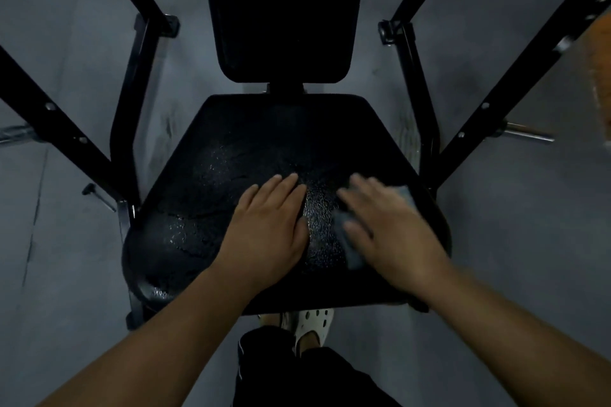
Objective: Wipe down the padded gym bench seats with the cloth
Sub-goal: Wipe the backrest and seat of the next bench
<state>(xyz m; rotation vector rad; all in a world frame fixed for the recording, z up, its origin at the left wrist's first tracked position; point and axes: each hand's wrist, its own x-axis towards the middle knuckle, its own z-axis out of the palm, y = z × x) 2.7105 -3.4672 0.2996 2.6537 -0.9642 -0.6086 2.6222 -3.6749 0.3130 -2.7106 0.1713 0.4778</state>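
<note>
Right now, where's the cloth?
In the head view, the grey cloth lies under the right hand on the right part of the black seat pad, just right of the flat left hand.

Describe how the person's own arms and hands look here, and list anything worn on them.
Nothing is worn: from the wrists to the frame's edge there are no sleeves, gloves, watch or bands. The left hand is sharp enough to show bare fingers with no ring. The right hand is blurred, so a ring or other small mark there cannot be ruled out.
</note>
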